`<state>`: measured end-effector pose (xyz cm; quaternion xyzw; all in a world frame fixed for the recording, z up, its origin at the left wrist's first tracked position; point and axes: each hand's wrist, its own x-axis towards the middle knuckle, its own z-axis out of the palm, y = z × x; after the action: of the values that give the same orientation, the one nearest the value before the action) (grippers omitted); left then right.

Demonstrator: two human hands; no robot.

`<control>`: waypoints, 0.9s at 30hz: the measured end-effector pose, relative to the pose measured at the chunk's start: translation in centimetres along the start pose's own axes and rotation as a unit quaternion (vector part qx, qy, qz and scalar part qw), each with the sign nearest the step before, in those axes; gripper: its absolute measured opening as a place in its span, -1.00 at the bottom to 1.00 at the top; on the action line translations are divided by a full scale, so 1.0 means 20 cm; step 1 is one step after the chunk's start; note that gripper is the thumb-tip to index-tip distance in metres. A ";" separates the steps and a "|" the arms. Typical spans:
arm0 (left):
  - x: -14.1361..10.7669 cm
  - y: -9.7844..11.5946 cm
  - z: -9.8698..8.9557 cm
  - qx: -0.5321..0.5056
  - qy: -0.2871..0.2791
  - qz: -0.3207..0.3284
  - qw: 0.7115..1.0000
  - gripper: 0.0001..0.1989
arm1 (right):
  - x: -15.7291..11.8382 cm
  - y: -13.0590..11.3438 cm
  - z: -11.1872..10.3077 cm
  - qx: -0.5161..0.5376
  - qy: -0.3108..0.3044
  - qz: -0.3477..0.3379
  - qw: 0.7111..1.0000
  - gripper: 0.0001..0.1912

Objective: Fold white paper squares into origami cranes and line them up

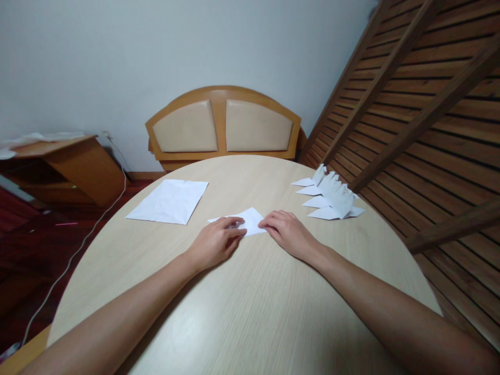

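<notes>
My small white paper [251, 220], angular with a pointed left end, lies nearly flat on the table [242, 302], partly covered by my left hand [216, 240] and right hand [291, 233].

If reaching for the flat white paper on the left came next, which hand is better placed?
Probably the left hand: it is nearer that flat white paper. The right hand, at the right side of the small paper, would have to reach past the left.

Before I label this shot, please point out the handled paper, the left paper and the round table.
Handled paper [252, 221], head view: its uncovered middle.
Left paper [169, 202], head view: its middle.
Round table [250, 312], head view: bare near part of the top.
</notes>
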<state>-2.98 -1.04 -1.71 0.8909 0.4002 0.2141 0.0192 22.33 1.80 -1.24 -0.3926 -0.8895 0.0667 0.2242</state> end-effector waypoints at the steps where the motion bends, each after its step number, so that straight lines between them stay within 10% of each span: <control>1: 0.00 0.00 0.00 0.002 0.000 0.001 1.000 -0.73 | 0.00 -0.01 0.00 -0.014 -0.004 -0.007 1.000 -0.75; 12: 0.00 0.00 0.01 0.003 -0.014 0.004 1.000 -0.66 | -0.10 -0.15 0.02 0.021 -0.144 -0.047 0.988 -0.22; 27: 0.00 0.02 -0.01 0.055 -0.055 -0.015 0.997 -0.53 | -0.08 -0.08 -0.11 0.004 -0.115 -0.059 0.992 -0.37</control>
<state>-2.74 -1.36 -1.43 0.8948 0.4232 0.1423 -0.0048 23.19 -0.58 0.66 -0.3285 -0.9305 0.1019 0.1260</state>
